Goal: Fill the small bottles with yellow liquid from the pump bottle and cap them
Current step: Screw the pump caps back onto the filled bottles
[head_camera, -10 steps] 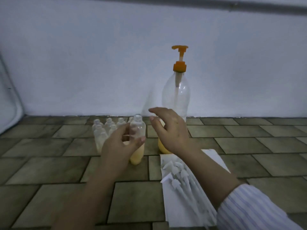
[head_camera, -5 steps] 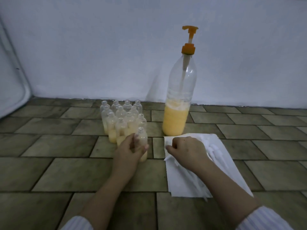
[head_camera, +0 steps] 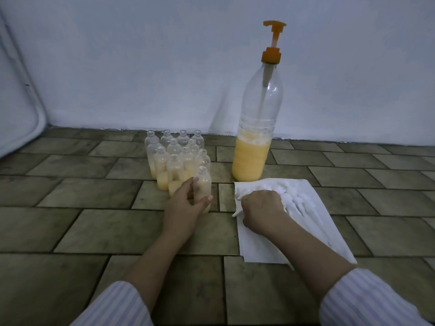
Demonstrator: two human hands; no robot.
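Unmoved: one pump bottle, two hands.

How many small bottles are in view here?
12: one bottle gripped by the left hand, eleven in a cluster on the floor left of the pump bottle. They overlap, so some may be hidden.

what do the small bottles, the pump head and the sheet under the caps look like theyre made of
Small bottles: clear glossy plastic, probably; the yellow liquid shows through the walls.
Pump head: opaque orange plastic, smooth and moulded in look.
Sheet: white, thin and flat with a slightly ragged near edge, likely paper or tissue.
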